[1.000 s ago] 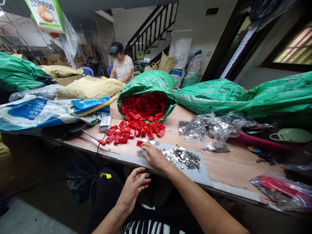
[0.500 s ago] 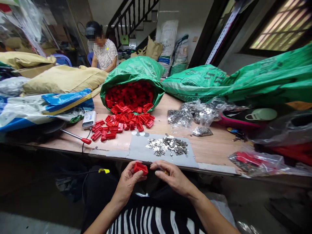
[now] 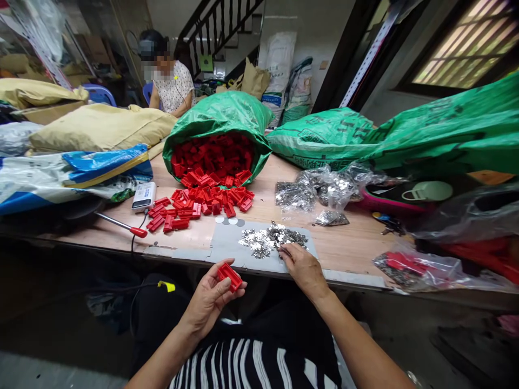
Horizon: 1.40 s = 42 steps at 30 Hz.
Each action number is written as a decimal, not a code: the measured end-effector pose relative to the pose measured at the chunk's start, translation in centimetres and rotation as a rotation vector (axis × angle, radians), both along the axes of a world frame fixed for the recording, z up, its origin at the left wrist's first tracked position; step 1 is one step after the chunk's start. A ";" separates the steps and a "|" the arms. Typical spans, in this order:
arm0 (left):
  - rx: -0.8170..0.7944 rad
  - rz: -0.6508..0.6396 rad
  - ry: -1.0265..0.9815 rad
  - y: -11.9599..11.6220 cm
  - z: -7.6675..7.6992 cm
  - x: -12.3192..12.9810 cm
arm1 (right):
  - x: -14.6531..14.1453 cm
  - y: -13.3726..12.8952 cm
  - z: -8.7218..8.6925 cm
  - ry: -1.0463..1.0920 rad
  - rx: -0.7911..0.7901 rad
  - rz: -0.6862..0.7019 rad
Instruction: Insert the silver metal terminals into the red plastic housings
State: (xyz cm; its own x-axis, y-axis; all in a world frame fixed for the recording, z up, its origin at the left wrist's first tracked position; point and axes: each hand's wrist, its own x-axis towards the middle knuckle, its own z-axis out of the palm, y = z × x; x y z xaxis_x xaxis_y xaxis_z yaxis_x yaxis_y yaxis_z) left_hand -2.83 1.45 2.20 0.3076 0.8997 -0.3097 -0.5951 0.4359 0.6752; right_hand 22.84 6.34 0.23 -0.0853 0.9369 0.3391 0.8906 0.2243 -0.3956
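Observation:
My left hand [image 3: 214, 294] is closed around a small red plastic case [image 3: 230, 277], its hollow side facing up, just in front of the table edge. My right hand [image 3: 302, 267] reaches over the table, fingers pinched together at the near edge of a pile of small shiny metal pieces [image 3: 261, 243]. Whatever sits between those fingertips is too small to make out. Under the pile lies a grey mat [image 3: 223, 246]. Behind it, more red plastic cases [image 3: 203, 202] spill from the mouth of a green woven sack [image 3: 227, 111].
Plastic bags of metal pieces [image 3: 295, 195] lie right of the sack. Left stand a white device [image 3: 144, 196] with a cable and a red-tipped lever [image 3: 138, 232]. Another bag [image 3: 421, 267] sits at the right edge. A co-worker [image 3: 172, 81] sits beyond the table.
My right hand has moved from beside the red case, forward and right to the metal pile. My left hand keeps the case, now slightly turned and a little further left.

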 end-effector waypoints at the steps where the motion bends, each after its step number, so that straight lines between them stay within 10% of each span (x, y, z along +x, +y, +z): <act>1: 0.002 0.000 -0.003 0.0 0.0 0.0 | 0.1 0.0 -0.1 -0.001 0.003 0.000; 18: 0.282 0.290 0.279 -0.5 1.1 1.4 | -5.4 -4.1 4.7 0.567 -0.239 0.218; 27: 0.024 -0.060 -0.070 -0.2 1.6 1.1 | -7.1 -3.9 5.3 0.556 -0.182 0.332; 42: -0.158 -0.171 -0.111 -0.7 0.7 1.1 | -6.8 -3.1 5.9 0.303 -0.044 0.616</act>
State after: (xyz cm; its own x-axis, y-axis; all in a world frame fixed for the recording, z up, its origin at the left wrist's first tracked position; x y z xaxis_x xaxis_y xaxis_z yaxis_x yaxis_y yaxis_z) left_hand -1.68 0.77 2.88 0.4910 0.7750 -0.3979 -0.5707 0.6312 0.5252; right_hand 16.02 3.28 6.13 -0.5145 0.7613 0.3946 0.4540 0.6322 -0.6279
